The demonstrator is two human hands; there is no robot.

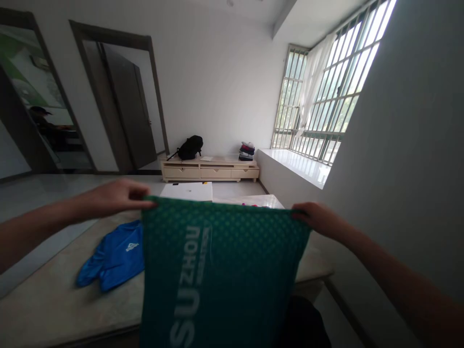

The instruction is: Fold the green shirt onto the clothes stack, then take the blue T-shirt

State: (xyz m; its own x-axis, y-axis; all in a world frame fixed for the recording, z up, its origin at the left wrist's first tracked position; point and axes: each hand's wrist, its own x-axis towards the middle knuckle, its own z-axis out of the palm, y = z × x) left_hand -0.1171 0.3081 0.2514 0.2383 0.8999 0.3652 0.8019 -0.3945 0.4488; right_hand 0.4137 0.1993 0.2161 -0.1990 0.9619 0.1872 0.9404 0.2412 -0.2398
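Note:
A green towel [232, 270] with a dotted pattern and large white "SUZHOU" lettering hangs stretched out in front of me. My left hand [126, 195] pinches its upper left corner, and my right hand [317, 217] grips the upper right corner. Its top edge is nearly straight between them, while the lower end runs out of view. Beside the towel on the left, a blue garment [118, 253] with a small white logo lies on the stone-topped table [65, 309]. Behind the top edge, some colourful items [255, 206] are mostly hidden.
A white box [188, 191] stands beyond the towel. Along the far wall, a low cabinet [217, 173] bears a black backpack [191, 147] and a stack of folded clothes [247, 151]. A barred window [333, 92] is on the right. Another person [47, 125] sits beyond the left doorway.

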